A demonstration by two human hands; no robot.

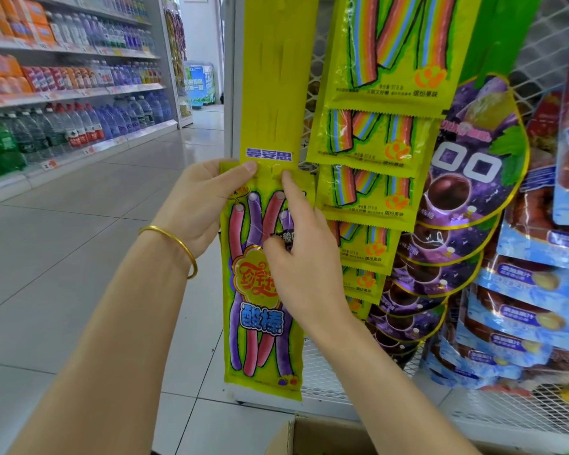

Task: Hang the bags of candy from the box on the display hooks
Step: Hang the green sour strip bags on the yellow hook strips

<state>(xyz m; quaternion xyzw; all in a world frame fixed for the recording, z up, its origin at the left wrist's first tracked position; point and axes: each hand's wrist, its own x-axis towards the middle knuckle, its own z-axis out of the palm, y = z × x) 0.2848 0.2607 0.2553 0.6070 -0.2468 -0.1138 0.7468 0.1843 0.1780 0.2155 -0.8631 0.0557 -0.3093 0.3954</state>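
Both my hands on a candy bag at the hanging strip.

I see the wire rack (pixel 322 372) filling the right side, hung with rows of rainbow candy bags (pixel 372 139) and purple grape bags (pixel 467 178); drink shelves (pixel 63 93) line the tiled floor (pixel 79 257) on the left. The long yellow strip (pixel 276 77) hangs down the rack's edge, and the candy bag (pixel 260 290) sits upright just under it, top edge meeting the strip. My left hand (pixel 201 208) pinches the bag's top corner, thumb on front. My right hand (pixel 299 257) is half open, forefinger pressing the bag's top, thumb on its face. The box (pixel 309 435) corner shows at the bottom.
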